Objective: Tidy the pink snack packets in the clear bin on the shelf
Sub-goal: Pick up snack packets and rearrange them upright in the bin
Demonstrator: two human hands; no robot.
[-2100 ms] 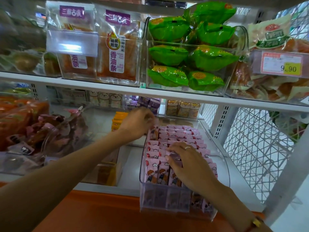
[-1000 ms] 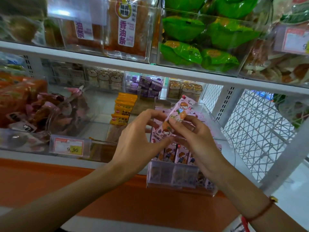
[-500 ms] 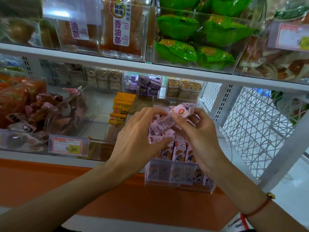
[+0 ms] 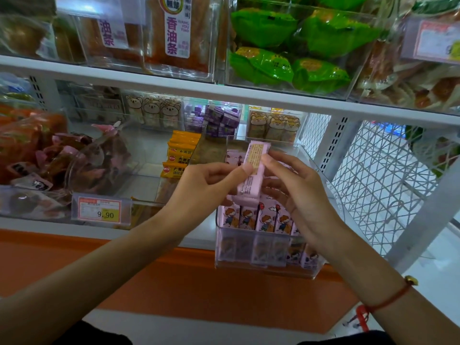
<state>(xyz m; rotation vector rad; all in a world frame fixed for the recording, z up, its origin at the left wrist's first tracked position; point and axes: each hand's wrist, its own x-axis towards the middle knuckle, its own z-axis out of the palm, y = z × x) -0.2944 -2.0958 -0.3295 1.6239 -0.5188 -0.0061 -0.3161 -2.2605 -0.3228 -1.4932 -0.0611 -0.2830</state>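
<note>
Flipped since 0.5 s ago to label side up, pink packet (image 4: 254,168) pinched by both left hand (image 4: 206,188) & right hand (image 4: 298,192) above clear bin (image 4: 263,266) at shelf's front edge, prob. to check orientation before re-slotting w/ upright rows.

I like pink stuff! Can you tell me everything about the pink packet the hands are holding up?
The pink packet is a long, slim bar in soft-looking pink wrapping. Its back faces the camera, showing a tan label of tiny print. It stands nearly upright, tilted slightly, above the clear bin of matching packets. The left hand pinches its left side and the right hand touches its right edge.
</note>
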